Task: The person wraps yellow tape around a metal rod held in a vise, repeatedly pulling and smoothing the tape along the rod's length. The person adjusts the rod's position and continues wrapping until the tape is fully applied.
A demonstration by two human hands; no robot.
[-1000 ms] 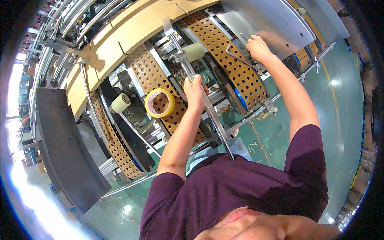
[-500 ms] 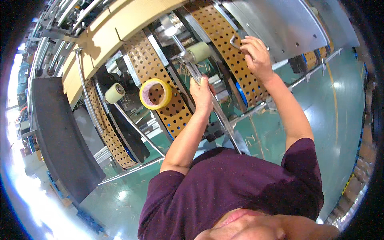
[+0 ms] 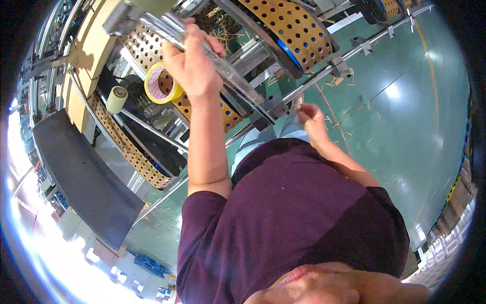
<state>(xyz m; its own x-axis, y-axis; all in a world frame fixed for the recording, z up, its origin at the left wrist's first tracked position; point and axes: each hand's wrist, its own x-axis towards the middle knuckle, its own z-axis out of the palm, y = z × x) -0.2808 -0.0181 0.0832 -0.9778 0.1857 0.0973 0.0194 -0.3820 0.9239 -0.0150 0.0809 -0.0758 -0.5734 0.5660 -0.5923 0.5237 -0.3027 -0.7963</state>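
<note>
My left hand is wrapped round a long silver metal bar with a blocky head at its far upper-left end. The bar slants down to the right, toward the machine's near rail. A yellow tape roll rests on a perforated tan belt just left of my left forearm. Lower and to the right, my right hand hangs in front of my body, near the rail. Its fingers are curled; whatever they hold, if anything, is hidden.
A second perforated belt runs at the upper right. A pale roller and a curved dark panel are on the left. The metal rail crosses the machine's near side. Wood-like slivers lie on the green floor.
My left hand and the metal bar have moved up and left in view. My right hand has come down from beside a hooked rod toward my body. The view has shifted.
</note>
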